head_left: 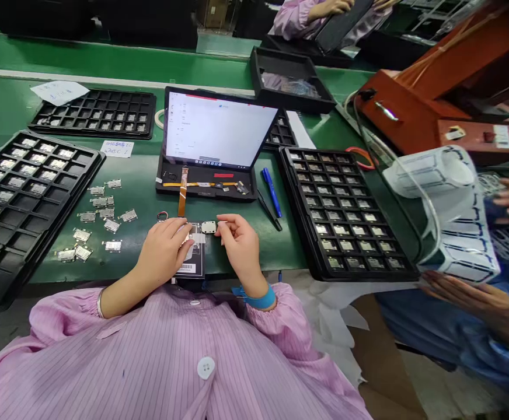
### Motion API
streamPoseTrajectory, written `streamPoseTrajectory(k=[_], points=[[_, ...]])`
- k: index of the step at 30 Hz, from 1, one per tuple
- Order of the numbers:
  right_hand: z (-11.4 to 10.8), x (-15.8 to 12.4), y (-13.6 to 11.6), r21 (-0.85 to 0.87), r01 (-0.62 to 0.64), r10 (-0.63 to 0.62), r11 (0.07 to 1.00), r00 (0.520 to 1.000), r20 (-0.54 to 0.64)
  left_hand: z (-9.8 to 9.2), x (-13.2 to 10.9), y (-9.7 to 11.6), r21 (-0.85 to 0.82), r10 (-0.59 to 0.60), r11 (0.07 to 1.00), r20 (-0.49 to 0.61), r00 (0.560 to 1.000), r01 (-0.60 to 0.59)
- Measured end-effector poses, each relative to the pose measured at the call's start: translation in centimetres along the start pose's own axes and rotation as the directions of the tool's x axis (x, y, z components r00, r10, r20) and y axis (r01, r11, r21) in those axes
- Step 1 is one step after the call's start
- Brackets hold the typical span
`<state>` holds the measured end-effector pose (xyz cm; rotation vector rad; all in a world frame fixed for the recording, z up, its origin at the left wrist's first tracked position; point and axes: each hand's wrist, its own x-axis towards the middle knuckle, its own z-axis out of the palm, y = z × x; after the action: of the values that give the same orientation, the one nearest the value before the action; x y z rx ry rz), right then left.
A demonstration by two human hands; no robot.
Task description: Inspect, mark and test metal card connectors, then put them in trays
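Note:
My right hand pinches a small silvery electronic module between thumb and fingertips, over the right edge of a black panel with a barcode label. My left hand lies over the panel's left side, fingers bent and close together; what is under its fingertips is hidden. From beside those fingertips an orange flex ribbon cable runs up to an open black case with a lit screen. Several similar loose modules lie on the green table left of my left hand.
Black compartment trays of modules stand left and right, with another tray behind. A blue marker and black tweezers lie right of the case. A co-worker's hands handle a white label strip beside an orange machine.

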<state>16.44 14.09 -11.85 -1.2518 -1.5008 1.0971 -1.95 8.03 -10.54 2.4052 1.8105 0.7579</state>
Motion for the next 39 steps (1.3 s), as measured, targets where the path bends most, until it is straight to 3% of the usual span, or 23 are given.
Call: streamPoseTrajectory(k=[19, 39], points=[[-0.33, -0.09, 0.03, -0.001, 0.003, -0.003, 1.000, 0.999, 0.048, 0.05, 0.04, -0.11, -0.037, 0.014, 0.999, -0.034, 0.999, -0.016], [-0.20, 0.58, 0.13, 0.083, 0.010, -0.015, 0.996, 0.998, 0.063, 0.26, 0.63, -0.56, -0.115, -0.047, 0.992, -0.024, 0.999, 0.044]])
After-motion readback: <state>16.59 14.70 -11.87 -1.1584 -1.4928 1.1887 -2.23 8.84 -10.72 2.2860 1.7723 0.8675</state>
